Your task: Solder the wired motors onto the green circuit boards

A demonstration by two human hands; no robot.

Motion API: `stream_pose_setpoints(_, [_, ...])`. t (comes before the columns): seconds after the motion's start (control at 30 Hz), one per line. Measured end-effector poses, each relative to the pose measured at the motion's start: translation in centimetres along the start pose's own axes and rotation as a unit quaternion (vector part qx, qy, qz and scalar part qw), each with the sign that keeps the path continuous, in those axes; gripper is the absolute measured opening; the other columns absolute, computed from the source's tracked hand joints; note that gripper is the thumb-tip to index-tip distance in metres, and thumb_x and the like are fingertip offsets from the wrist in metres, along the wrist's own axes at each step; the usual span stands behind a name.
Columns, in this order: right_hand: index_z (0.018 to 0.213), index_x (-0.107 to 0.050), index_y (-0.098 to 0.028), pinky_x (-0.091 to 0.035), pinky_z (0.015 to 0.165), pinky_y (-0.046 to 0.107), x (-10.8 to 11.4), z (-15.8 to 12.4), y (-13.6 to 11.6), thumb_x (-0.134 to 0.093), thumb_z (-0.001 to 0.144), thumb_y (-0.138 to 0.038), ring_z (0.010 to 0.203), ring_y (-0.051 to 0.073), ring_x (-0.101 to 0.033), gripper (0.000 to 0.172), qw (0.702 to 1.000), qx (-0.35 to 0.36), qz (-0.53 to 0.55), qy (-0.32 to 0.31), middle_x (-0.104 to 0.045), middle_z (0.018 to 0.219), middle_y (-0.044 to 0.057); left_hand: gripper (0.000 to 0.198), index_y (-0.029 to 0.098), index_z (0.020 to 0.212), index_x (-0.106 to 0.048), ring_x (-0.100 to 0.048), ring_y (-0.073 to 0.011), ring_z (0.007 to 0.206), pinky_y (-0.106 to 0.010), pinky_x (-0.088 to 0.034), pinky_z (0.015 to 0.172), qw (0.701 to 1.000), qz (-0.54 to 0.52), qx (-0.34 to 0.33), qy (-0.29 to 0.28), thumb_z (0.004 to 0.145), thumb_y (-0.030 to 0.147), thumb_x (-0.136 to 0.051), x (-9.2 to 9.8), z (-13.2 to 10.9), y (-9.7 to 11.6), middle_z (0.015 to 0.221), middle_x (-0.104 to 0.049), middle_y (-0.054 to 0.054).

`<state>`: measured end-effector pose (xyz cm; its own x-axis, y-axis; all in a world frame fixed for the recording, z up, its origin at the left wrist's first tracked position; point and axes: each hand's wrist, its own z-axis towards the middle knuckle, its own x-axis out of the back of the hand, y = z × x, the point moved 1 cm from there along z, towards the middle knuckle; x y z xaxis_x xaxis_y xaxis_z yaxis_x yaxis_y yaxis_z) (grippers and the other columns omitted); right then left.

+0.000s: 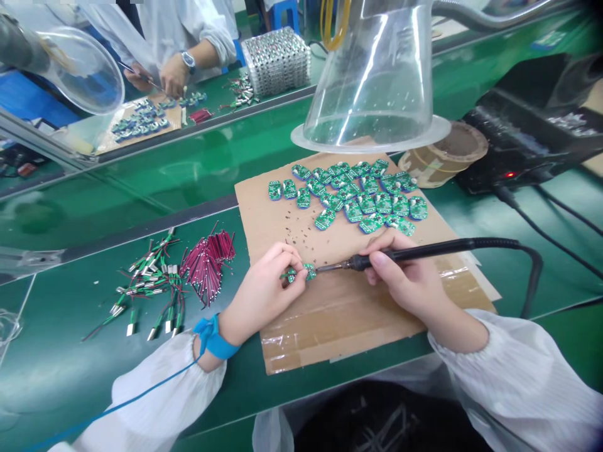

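Note:
My left hand [264,285] pinches a small green circuit board [302,272] with wires at its edge. My right hand [396,270] grips a black soldering iron [424,252], and its metal tip reaches the board at the left fingertips. Both hands rest over a brown cardboard sheet [358,326] taped on top. Above them lie several similar green circuit boards [362,201] in a loose group, with dark specks scattered on the cardboard below. To the left of my left hand lies a heap of red-and-black wires [207,267] with metal-ended parts [146,295].
A transparent plastic fume hood [372,81] hangs above the cardboard. A black soldering station [527,132] with a lit red light stands right, beside a round tan holder [443,154]. A blue wrist strap [214,339] circles my left wrist. Across the green bench, a co-worker's hands [174,75] work over boards.

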<state>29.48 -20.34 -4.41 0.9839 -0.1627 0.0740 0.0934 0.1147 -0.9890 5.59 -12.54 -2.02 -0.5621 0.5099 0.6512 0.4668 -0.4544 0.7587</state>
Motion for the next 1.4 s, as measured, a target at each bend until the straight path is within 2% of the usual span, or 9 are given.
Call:
stream_pose_setpoints(0.27, [0.093,-0.062,-0.024,-0.042,0.049,0.027,0.15,-0.09,-0.04,-0.063,0.099,-0.036,0.052,0.013,-0.056,0.014,1.0,0.003,-0.001,-0.006,-0.058,0.067,-0.002,0.007,0.019,0.087,-0.058,-0.058,-0.0123,0.084,-0.023,-0.05,0.064,1.0,0.002,0.007,0.001,0.094,0.015,-0.057,0.01,0.02,0.18,0.103,-0.058,-0.003])
stream_pose_setpoints(0.43, [0.091,-0.061,-0.024,-0.041,0.049,0.026,0.11,0.07,-0.1,-0.061,0.1,-0.037,0.05,0.011,-0.054,0.017,0.999,0.003,0.036,0.021,-0.056,0.062,-0.003,0.008,0.019,0.086,-0.057,-0.059,-0.0126,0.086,-0.024,-0.05,0.066,1.0,-0.001,0.017,-0.003,0.093,0.015,-0.058,0.08,0.04,0.13,0.103,-0.059,-0.002])
stream_pose_setpoints(0.93, [0.095,-0.061,-0.024,-0.041,0.049,0.028,0.04,-0.03,0.16,-0.061,0.099,-0.037,0.053,0.014,-0.055,0.014,1.0,-0.001,0.006,-0.008,-0.056,0.065,-0.003,0.01,0.019,0.084,-0.057,-0.059,-0.0134,0.083,-0.027,-0.047,0.067,1.0,-0.009,0.023,-0.007,0.092,0.015,-0.06,0.25,0.26,-0.13,0.101,-0.061,-0.002])
stream_pose_setpoints(1.17, [0.094,-0.063,-0.023,-0.045,0.054,0.029,0.3,-0.04,0.3,-0.063,0.098,-0.035,0.063,0.014,-0.057,0.013,0.998,0.035,-0.044,-0.007,-0.055,0.083,0.002,0.01,0.019,0.083,-0.057,-0.059,-0.0128,0.081,-0.027,-0.046,0.066,1.0,-0.004,0.025,0.003,0.091,0.014,-0.06,0.08,0.24,-0.07,0.099,-0.061,-0.001])
stream_pose_setpoints(1.4, [0.094,-0.063,-0.024,-0.046,0.054,0.03,0.38,0.07,0.28,-0.063,0.098,-0.036,0.064,0.015,-0.057,0.012,0.998,0.041,-0.054,-0.015,-0.056,0.082,0.002,0.01,0.019,0.083,-0.057,-0.058,-0.0139,0.084,-0.027,-0.047,0.067,0.999,0.005,0.03,0.011,0.091,0.015,-0.059,-0.14,0.26,0.13,0.099,-0.061,-0.002])
